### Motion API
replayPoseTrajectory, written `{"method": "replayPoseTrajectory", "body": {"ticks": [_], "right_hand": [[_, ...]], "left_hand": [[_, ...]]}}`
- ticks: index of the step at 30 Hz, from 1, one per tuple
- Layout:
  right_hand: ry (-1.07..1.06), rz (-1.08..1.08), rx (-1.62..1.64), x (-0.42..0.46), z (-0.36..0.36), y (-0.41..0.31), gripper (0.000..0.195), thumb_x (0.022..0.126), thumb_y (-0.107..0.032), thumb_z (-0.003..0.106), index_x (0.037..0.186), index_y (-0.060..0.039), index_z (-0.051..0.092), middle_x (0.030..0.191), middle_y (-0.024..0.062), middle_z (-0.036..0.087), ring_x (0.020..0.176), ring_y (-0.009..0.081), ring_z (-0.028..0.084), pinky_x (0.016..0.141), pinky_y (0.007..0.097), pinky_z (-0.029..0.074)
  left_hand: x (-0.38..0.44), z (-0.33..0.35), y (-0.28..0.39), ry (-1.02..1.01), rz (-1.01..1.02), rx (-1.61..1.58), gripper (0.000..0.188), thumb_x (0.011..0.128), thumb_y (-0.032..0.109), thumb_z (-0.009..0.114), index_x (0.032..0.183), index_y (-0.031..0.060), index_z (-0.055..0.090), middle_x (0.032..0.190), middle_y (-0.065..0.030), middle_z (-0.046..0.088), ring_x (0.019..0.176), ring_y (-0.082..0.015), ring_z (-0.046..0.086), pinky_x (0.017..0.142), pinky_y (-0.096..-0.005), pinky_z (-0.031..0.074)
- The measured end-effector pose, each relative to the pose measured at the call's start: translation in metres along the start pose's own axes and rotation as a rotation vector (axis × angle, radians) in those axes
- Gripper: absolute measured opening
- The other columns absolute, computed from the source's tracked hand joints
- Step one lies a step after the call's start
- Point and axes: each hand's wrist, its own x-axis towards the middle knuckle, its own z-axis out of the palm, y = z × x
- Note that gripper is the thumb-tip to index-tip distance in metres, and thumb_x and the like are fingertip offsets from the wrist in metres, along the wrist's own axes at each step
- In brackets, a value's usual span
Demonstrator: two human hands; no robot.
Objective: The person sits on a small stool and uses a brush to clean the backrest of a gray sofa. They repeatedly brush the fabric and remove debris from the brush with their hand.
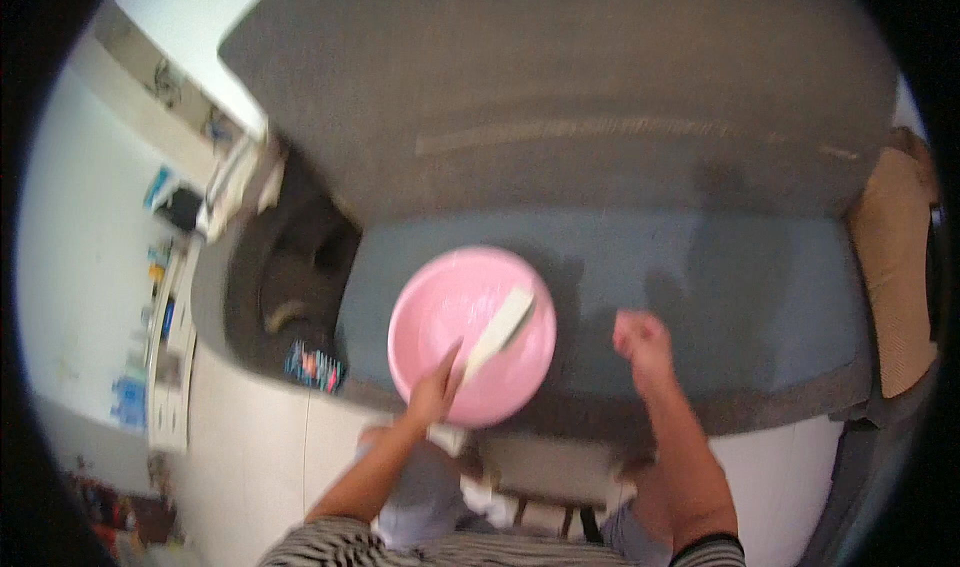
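A round pink plastic basin [420, 304] rests on the blue-grey sofa seat [607, 252]. My left hand [433, 394] is at its near rim, with the fingers around the handle end of a white brush [495, 327]. The brush slants over the basin's inside, its head towards the far right; a dark strip shows along its lower side. To the right, my right hand [645, 342] is over the seat with its fingers curled. A pink patch shows at its fingertips, but blur hides whether that is something held.
The tall grey sofa backrest [562, 56] rises beyond the seat. Dark armrest [300, 267] and a patterned cloth [315, 366] are at left; a tan ribbed cushion [896, 274] is at right. A small stool [551, 469] stands between my legs. White cabinet [169, 372] farther left.
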Motion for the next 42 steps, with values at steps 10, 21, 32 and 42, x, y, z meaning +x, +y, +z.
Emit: {"method": "replayPoseTrajectory", "body": {"ticks": [10,21,32,42], "right_hand": [[0.025,0.049,0.082,-0.008,-0.020,-0.031,0.018,0.081,-0.015,0.067,0.090,-0.0004,0.062,0.078,0.0036,0.062,0.069,0.0098,0.057,0.065,0.0240,0.049],[0.069,0.039,0.052,-0.002,-0.042,-0.030,0.013,0.081,-0.014,0.066,0.086,-0.0026,0.063,0.074,0.0017,0.061,0.066,0.0085,0.056,0.060,0.0229,0.047],[0.104,0.009,0.151,-0.014,-0.066,-0.055,0.012,0.081,-0.015,0.065,0.078,-0.0041,0.060,0.068,-0.0009,0.057,0.061,0.0073,0.051,0.058,0.0217,0.041],[0.056,0.005,0.153,-0.020,-0.068,-0.054,0.012,0.082,-0.014,0.065,0.083,-0.0037,0.060,0.072,0.0005,0.058,0.063,0.0078,0.053,0.061,0.0221,0.045]], "left_hand": [[0.055,-0.035,0.020,-0.141,0.188,0.391,0.054,0.091,0.037,0.046,0.140,0.0242,0.027,0.106,-0.0174,0.060,0.087,-0.0296,0.062,0.077,-0.0362,0.050],[0.335,-0.159,0.371,0.552,0.681,0.860,0.058,0.090,0.033,0.050,0.140,0.0329,0.021,0.094,-0.0129,0.058,0.081,-0.0277,0.060,0.068,-0.0406,0.049],[0.390,-0.061,0.311,0.232,0.504,0.919,0.059,0.090,0.027,0.048,0.140,0.0365,0.019,0.105,-0.0158,0.058,0.092,-0.0308,0.060,0.078,-0.0413,0.049],[0.374,-0.146,0.393,0.602,0.505,0.667,0.050,0.092,0.031,0.045,0.139,0.0332,0.027,0.099,-0.0137,0.060,0.087,-0.0268,0.061,0.077,-0.0406,0.048]]}}
